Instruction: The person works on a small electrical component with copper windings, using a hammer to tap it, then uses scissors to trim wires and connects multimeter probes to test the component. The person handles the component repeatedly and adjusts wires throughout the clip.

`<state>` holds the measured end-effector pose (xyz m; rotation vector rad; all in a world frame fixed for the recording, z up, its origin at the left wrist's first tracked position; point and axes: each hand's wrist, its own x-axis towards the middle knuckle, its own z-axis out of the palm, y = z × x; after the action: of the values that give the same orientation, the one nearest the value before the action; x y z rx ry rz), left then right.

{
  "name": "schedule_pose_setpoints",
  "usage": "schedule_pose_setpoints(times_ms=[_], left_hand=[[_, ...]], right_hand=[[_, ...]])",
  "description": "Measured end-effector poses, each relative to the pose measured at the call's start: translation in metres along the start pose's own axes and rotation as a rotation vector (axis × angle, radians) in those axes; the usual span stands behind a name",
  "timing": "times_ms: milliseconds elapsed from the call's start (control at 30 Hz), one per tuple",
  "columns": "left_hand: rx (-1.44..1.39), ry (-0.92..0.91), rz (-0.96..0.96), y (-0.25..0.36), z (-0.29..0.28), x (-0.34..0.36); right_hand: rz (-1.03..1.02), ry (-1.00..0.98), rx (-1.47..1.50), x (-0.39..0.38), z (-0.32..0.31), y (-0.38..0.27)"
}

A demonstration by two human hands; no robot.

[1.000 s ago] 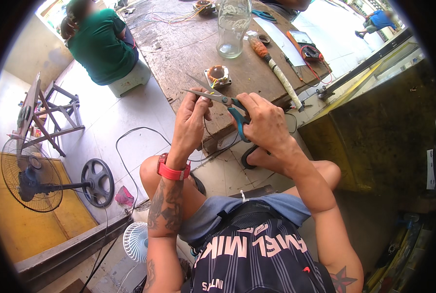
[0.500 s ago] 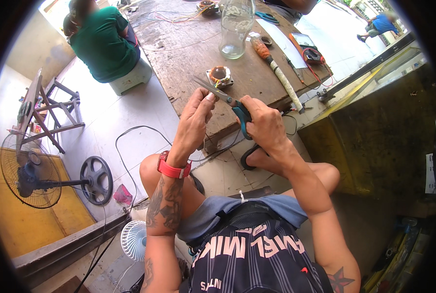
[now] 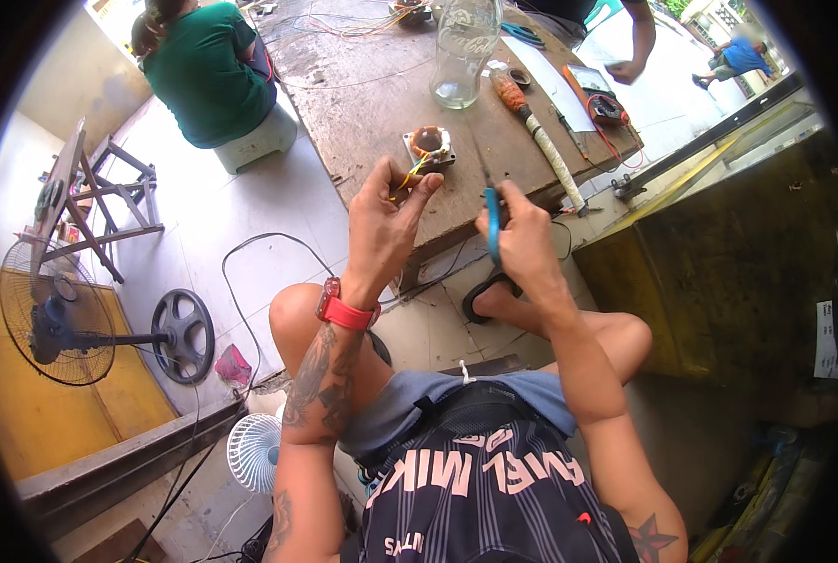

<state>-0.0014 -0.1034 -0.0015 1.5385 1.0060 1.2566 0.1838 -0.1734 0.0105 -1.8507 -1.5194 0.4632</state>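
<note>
"Hands first: how do they stand?"
"Apart from each other. Left hand [image 3: 386, 218] pinches the yellow wires [image 3: 421, 168] close to the coil [image 3: 430, 143], which sits on the near part of the counter [image 3: 358, 127]. Right hand [image 3: 526, 236] grips the scissors [image 3: 493, 225]; whether the blades are spread, I can't tell."
"What could go wrong?"
"A hard tug might drag the coil or strain its wires, as nothing visible pins it. A careless blade could nick the left thumb."
"And around it?"
"Worn wood. A glass bottle [image 3: 458, 68] stands just beyond the coil, and could topple if bumped. Right of that lie a wrapped tool [image 3: 541, 155], its near end past the edge, and a meter [image 3: 586, 86]."
"The room?"
"Someone in green [image 3: 197, 75] sits on a stool [image 3: 264, 141] at far left; nearer on the left, a black fan [image 3: 55, 330]."
</note>
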Motion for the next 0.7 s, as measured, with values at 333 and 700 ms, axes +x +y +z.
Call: schedule_pose_setpoints(times_ms=[333, 700], left_hand=[[-0.007, -0.03, -0.091, 0.001, -0.01, 0.0], [-0.04, -0.038, -0.081, -0.017, -0.03, -0.008]], right_hand=[[0.187, -0.164, -0.34, 0.019, -0.073, 0.029], [0.038, -0.079, -0.501, 0.043, -0.043, 0.039]])
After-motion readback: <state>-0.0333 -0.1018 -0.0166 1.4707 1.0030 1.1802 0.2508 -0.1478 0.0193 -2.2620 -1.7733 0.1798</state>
